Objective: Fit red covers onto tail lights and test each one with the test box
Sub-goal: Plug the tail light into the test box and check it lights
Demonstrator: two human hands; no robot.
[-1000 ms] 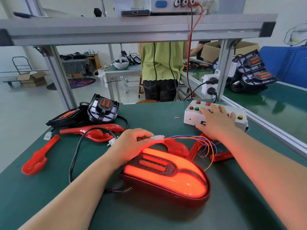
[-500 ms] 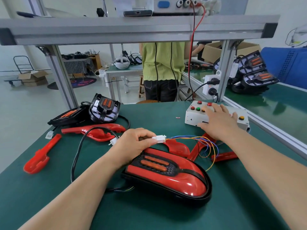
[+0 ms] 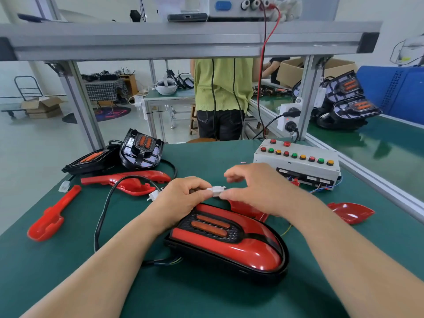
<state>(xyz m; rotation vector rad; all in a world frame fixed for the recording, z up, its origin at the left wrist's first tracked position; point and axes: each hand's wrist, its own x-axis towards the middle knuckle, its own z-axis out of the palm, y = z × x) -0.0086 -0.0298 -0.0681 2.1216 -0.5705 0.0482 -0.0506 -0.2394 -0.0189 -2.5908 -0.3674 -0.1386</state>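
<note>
left hand point(image 3: 181, 198), right hand point(image 3: 259, 189) pinching plug point(image 3: 216, 190) above unlit lamp point(image 3: 229, 244), each grip grasping one half. judging separation due: advising pulling straight, not twisting.

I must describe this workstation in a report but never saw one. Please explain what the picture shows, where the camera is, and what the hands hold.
No robot: a camera worn on a person's head looks down at their bare hands. On the green table lie a tail light with its red cover fitted, unlit, loose red covers, two uncovered tail lights, and a white test box with coloured buttons. The left hand and right hand together pinch a white connector.
</note>
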